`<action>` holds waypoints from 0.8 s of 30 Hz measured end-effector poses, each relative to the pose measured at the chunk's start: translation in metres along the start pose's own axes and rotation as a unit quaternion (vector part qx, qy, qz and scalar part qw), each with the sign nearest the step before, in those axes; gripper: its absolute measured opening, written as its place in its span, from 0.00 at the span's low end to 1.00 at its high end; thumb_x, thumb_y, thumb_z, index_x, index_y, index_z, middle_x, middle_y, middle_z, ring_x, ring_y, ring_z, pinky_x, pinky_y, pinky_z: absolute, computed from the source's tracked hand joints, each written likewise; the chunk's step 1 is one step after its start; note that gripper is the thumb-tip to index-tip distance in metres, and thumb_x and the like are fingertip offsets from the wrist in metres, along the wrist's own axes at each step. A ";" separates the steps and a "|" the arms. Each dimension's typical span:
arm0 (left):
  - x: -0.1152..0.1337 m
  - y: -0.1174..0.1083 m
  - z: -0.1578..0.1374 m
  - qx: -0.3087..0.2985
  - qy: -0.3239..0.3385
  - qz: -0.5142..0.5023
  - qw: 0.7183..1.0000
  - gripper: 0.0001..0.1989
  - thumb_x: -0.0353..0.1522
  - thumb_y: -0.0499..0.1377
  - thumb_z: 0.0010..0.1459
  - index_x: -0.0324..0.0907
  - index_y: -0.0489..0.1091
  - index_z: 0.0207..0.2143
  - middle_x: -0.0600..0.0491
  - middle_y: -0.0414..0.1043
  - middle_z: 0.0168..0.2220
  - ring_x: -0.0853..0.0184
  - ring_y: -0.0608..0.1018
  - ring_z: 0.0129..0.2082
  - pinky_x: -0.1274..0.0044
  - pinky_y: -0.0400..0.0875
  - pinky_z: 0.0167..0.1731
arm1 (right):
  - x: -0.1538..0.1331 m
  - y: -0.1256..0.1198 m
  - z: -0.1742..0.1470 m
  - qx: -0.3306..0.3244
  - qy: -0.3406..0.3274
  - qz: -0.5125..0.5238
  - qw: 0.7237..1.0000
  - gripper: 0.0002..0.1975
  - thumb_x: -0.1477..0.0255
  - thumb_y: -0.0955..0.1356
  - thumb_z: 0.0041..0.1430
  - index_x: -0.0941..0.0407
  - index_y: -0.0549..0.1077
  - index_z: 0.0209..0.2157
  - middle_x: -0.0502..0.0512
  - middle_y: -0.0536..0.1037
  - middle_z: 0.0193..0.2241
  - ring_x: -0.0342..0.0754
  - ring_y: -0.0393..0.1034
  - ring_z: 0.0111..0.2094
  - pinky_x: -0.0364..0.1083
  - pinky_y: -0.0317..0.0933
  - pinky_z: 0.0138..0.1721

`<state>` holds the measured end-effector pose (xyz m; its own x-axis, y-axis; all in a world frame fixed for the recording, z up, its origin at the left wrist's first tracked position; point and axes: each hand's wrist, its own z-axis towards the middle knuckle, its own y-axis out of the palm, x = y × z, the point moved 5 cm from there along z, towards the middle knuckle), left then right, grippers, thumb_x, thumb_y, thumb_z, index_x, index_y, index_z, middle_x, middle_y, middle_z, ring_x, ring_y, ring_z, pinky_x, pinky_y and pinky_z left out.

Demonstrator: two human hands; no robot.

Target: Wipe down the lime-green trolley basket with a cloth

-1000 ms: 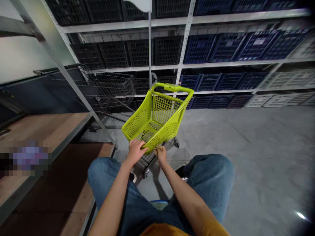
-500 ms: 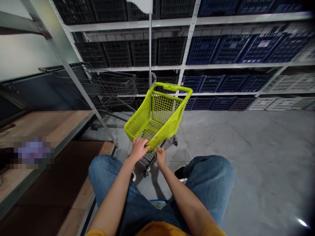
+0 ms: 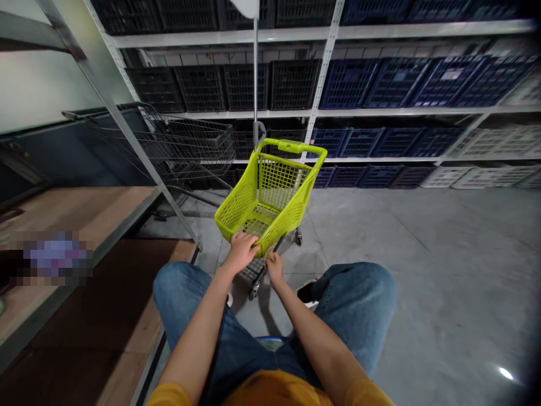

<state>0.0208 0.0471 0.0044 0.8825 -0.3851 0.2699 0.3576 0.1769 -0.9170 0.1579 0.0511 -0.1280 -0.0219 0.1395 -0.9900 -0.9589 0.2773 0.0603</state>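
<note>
Lime-green plastic cart (image 3: 291, 211) at twelve o'clock: the left hand (image 3: 242, 248) is gripping its rim (image 3: 220, 220), likely for steadiness, while the right hand (image 3: 275, 270) is pinching perhaps a rag (image 3: 269, 256).

Far left, pixelation masks a purplish thing (image 3: 57, 255). Below centre, the left hand (image 3: 243, 248) covers part of the cart (image 3: 236, 210); the right hand's (image 3: 275, 268) scrap (image 3: 269, 256) is too small to identify. The top edge crops a white panel (image 3: 246, 7).
</note>
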 end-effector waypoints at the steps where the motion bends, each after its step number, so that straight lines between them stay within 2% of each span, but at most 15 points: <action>1: 0.001 0.000 0.000 -0.007 0.009 0.000 1.000 0.11 0.33 0.60 0.60 0.46 0.71 0.45 0.51 0.77 0.43 0.59 0.72 0.47 0.65 0.59 0.51 | -0.004 0.000 0.001 0.000 0.003 0.004 1.000 0.05 0.71 0.62 0.47 0.52 0.57 0.23 0.43 0.59 0.20 0.44 0.55 0.24 0.42 0.54 0.27; 4: 0.005 -0.002 0.000 -0.024 0.034 0.002 0.999 0.12 0.31 0.58 0.61 0.46 0.71 0.48 0.51 0.77 0.45 0.59 0.72 0.47 0.65 0.59 0.50 | -0.040 -0.001 0.016 0.030 -0.022 -0.006 0.999 0.02 0.72 0.62 0.48 0.53 0.63 0.28 0.46 0.65 0.26 0.44 0.60 0.30 0.43 0.58 0.33; 6: 0.008 -0.004 0.002 -0.029 0.038 0.004 0.999 0.12 0.31 0.57 0.62 0.46 0.72 0.48 0.50 0.78 0.45 0.59 0.73 0.47 0.65 0.60 0.48 | -0.070 -0.002 0.024 0.047 -0.081 -0.028 0.995 0.05 0.73 0.63 0.49 0.54 0.66 0.31 0.49 0.68 0.32 0.46 0.62 0.36 0.44 0.60 0.40; 8: 0.011 -0.006 0.003 -0.034 0.037 0.009 0.999 0.10 0.32 0.57 0.63 0.46 0.73 0.46 0.49 0.78 0.43 0.58 0.74 0.46 0.66 0.60 0.46 | -0.087 -0.002 0.024 0.045 -0.142 -0.049 0.988 0.05 0.75 0.63 0.49 0.54 0.67 0.31 0.51 0.67 0.35 0.47 0.62 0.39 0.46 0.59 0.45; 10: 0.015 -0.007 0.006 -0.044 0.040 0.016 0.998 0.10 0.33 0.58 0.63 0.46 0.74 0.46 0.50 0.79 0.41 0.59 0.75 0.45 0.67 0.60 0.45 | -0.082 -0.004 0.016 0.041 -0.167 -0.064 0.983 0.03 0.75 0.63 0.50 0.54 0.65 0.29 0.52 0.65 0.35 0.48 0.60 0.40 0.47 0.59 0.46; 14: 0.022 -0.007 0.011 -0.053 0.046 0.027 0.997 0.11 0.35 0.58 0.63 0.47 0.73 0.47 0.52 0.80 0.43 0.61 0.76 0.44 0.68 0.60 0.45 | -0.035 -0.015 0.001 0.024 -0.105 -0.077 0.991 0.06 0.75 0.63 0.48 0.53 0.58 0.22 0.48 0.61 0.26 0.47 0.57 0.34 0.46 0.58 0.41; 16: 0.027 -0.005 0.013 -0.052 0.045 0.035 0.997 0.11 0.36 0.59 0.63 0.47 0.73 0.47 0.52 0.80 0.43 0.62 0.76 0.44 0.68 0.60 0.45 | -0.025 -0.020 0.005 0.001 -0.085 -0.077 0.993 0.08 0.75 0.62 0.47 0.52 0.56 0.20 0.46 0.58 0.22 0.46 0.54 0.30 0.45 0.57 0.37; 18: 0.034 0.000 0.015 -0.052 0.045 0.043 0.997 0.11 0.37 0.59 0.63 0.47 0.73 0.47 0.52 0.80 0.42 0.61 0.76 0.43 0.68 0.60 0.45 | -0.034 -0.028 0.017 0.006 -0.080 -0.076 0.994 0.06 0.74 0.62 0.48 0.52 0.58 0.21 0.46 0.60 0.22 0.46 0.55 0.30 0.45 0.57 0.36; 20: 0.043 0.004 0.018 -0.050 0.048 0.051 0.996 0.10 0.36 0.58 0.63 0.47 0.73 0.47 0.52 0.80 0.42 0.60 0.76 0.43 0.68 0.60 0.44 | -0.053 -0.039 0.031 0.039 -0.085 -0.077 0.993 0.01 0.74 0.62 0.49 0.53 0.64 0.26 0.49 0.65 0.27 0.47 0.59 0.34 0.46 0.58 0.40; 22: 0.053 0.007 0.020 -0.047 0.052 0.054 0.996 0.09 0.36 0.57 0.64 0.46 0.73 0.45 0.51 0.79 0.41 0.60 0.76 0.42 0.68 0.59 0.43 | -0.071 -0.048 0.040 0.063 -0.109 -0.078 0.989 0.05 0.73 0.62 0.49 0.54 0.68 0.31 0.52 0.69 0.34 0.48 0.61 0.39 0.47 0.58 0.46; 24: 0.062 0.009 0.023 -0.044 0.050 0.053 0.996 0.09 0.36 0.56 0.64 0.46 0.72 0.44 0.50 0.79 0.40 0.60 0.76 0.42 0.68 0.59 0.42 | -0.074 -0.054 0.039 0.063 -0.135 -0.080 0.986 0.07 0.73 0.63 0.49 0.54 0.68 0.32 0.53 0.69 0.38 0.49 0.62 0.42 0.49 0.58 0.49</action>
<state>0.0861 0.0451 0.0191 0.8771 -0.4582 0.1444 0.2328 0.1424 -0.9621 0.2226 0.0631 -0.0527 0.2198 0.3266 -0.9192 -0.9008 0.4297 -0.0627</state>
